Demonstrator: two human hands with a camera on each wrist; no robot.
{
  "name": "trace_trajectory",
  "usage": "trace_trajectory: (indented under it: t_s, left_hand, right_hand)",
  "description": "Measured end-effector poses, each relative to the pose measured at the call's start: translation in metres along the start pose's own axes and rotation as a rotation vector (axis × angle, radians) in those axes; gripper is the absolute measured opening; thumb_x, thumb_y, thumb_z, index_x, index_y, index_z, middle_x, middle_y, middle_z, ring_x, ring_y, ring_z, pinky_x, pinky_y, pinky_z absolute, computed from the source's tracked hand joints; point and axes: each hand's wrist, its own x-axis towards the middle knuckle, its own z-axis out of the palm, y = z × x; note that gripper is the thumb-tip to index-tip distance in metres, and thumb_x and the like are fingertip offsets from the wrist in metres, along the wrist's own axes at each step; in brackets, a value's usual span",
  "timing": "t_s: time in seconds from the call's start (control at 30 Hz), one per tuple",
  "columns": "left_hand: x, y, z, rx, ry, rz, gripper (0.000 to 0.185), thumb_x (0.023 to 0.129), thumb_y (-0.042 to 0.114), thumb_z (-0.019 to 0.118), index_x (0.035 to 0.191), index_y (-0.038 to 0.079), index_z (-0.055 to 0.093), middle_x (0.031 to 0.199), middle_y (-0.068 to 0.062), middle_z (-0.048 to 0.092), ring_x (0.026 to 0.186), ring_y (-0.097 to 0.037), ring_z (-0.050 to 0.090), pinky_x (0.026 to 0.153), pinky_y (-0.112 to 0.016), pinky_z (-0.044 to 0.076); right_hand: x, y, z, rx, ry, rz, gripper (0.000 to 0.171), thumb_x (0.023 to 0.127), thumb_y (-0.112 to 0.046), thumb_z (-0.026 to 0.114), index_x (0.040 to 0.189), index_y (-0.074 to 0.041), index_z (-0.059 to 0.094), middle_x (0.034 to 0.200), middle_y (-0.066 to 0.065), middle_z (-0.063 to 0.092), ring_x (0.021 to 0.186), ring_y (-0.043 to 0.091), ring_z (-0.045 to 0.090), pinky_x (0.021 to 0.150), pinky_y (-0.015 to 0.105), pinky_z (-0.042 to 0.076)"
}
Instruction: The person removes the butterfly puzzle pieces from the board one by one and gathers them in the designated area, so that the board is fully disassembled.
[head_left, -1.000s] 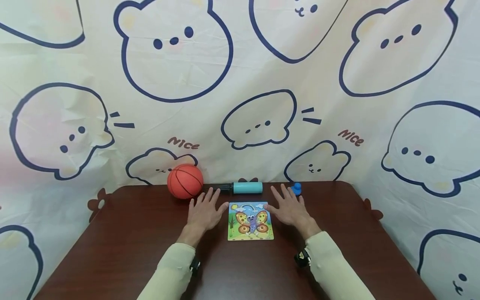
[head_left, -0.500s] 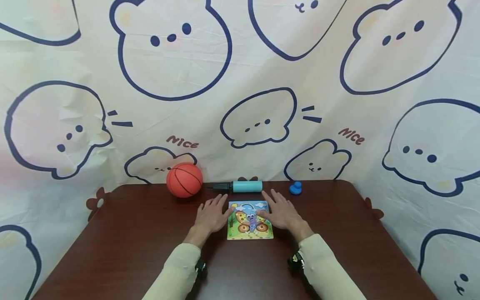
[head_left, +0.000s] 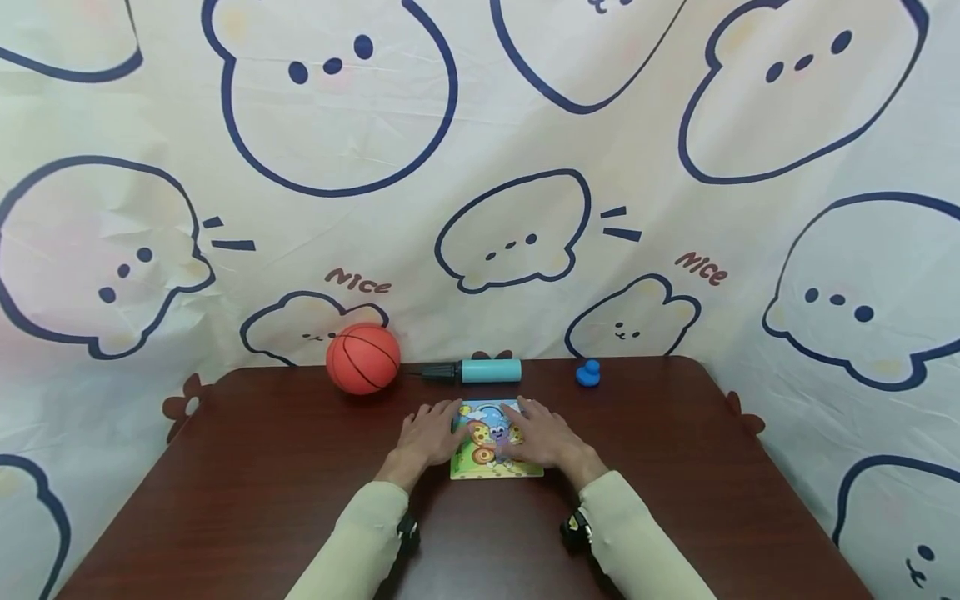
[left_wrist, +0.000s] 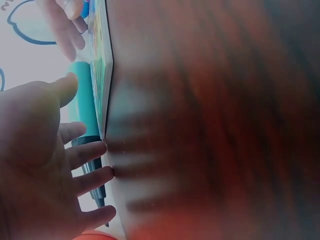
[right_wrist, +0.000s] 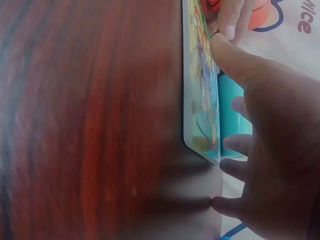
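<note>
Puzzle board (head_left: 495, 454), square, butterfly picture face up, flat on the brown table (head_left: 262, 483), lower centre of the head view. Edges run parallel to the table's edges; being nearly square, it shows no clear long axis. The butterfly's head points toward the top of the frame, its green ground strip toward the bottom.

Left hand (head_left: 427, 435): fingers straight and spread, resting on the board's left part. Right hand (head_left: 543, 435): fingers straight, lying over the board's right part. Neither hand curls round anything. The right wrist view shows the thumb (right_wrist: 235, 60) on the picture face.

Pump (head_left: 472, 371), teal barrel with black end, lies just above the board, long axis left to right, black end toward the basketball (head_left: 363, 358) at its left. Small blue object (head_left: 588, 373) stands to the right of the pump. Bear-print cloth (head_left: 480, 167) fills the upper frame.
</note>
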Motion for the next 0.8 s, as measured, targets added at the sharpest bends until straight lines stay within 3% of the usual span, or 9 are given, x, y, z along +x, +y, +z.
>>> trace_trajectory:
  t_s: [0.33, 0.5, 0.8]
  left_hand:
    - [0.011, 0.005, 0.001, 0.037, 0.038, 0.008, 0.058, 0.090, 0.048, 0.062, 0.137, 0.015, 0.053, 0.139, -0.011, 0.049, 0.124, -0.032, 0.041, 0.103, -0.060, 0.033]
    - [0.020, 0.005, 0.001, -0.042, 0.054, -0.018, 0.051, 0.087, 0.042, 0.069, 0.128, 0.013, 0.059, 0.128, -0.010, 0.051, 0.114, -0.029, 0.041, 0.101, -0.059, 0.034]
    - [0.029, 0.006, -0.001, -0.165, 0.007, -0.090, 0.046, 0.083, 0.034, 0.075, 0.118, 0.007, 0.063, 0.117, -0.011, 0.050, 0.110, -0.028, 0.039, 0.103, -0.060, 0.029]
  right_hand:
    - [-0.002, -0.006, 0.001, -0.070, -0.015, 0.019, 0.079, 0.084, -0.068, 0.056, 0.149, -0.025, 0.039, 0.160, 0.010, 0.025, 0.147, 0.034, 0.023, 0.109, 0.065, 0.025]
    - [-0.001, -0.009, 0.000, -0.073, -0.019, 0.015, 0.080, 0.084, -0.068, 0.056, 0.149, -0.024, 0.039, 0.160, 0.006, 0.027, 0.147, 0.034, 0.023, 0.109, 0.064, 0.026]
    - [0.003, -0.011, 0.002, -0.103, -0.033, -0.011, 0.073, 0.086, -0.065, 0.055, 0.148, -0.029, 0.039, 0.159, 0.004, 0.029, 0.146, 0.035, 0.024, 0.108, 0.065, 0.027]
